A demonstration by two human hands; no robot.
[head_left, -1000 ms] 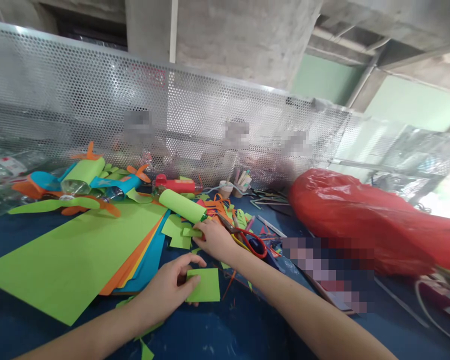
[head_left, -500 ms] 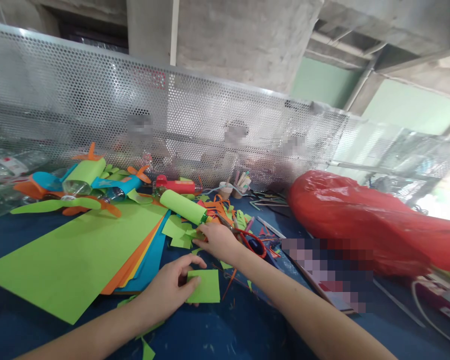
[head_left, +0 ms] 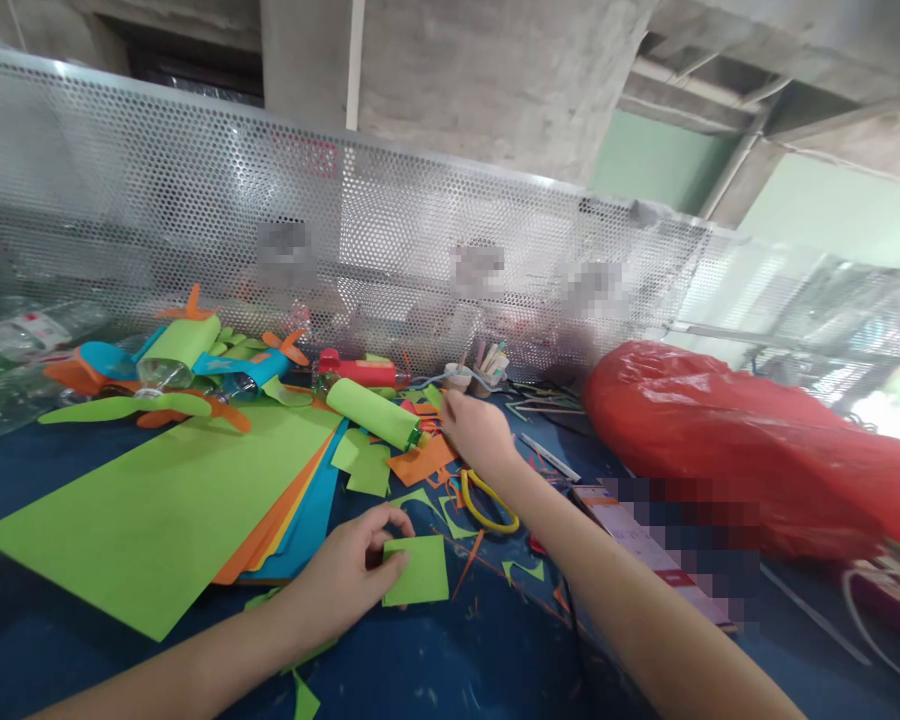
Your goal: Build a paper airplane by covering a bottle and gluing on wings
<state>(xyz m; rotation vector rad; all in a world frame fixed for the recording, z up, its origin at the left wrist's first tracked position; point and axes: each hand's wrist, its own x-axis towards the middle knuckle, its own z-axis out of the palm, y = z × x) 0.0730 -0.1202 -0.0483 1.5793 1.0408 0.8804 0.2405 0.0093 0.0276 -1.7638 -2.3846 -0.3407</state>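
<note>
From afar I hold my left hand (head_left: pixel 360 560) in a pinch, thumb (head_left: pixel 394 573) on top, forearm (head_left: pixel 225 648) angled back behind that grip; farther out and to its right, my right hand (head_left: pixel 480 432) stretches palm-down, its fingertips (head_left: pixel 448 402) partly hidden

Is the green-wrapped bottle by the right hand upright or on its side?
On its side: the green-wrapped bottle lies lengthwise, its exposed green end near the right hand.

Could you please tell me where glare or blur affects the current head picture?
In the head view, light washes out part of the right edge and gleams on the red plastic; same view, people behind the perforated screen look hazy, partly pixelated, while the green paper square in the left hand shows clear edges.
</note>
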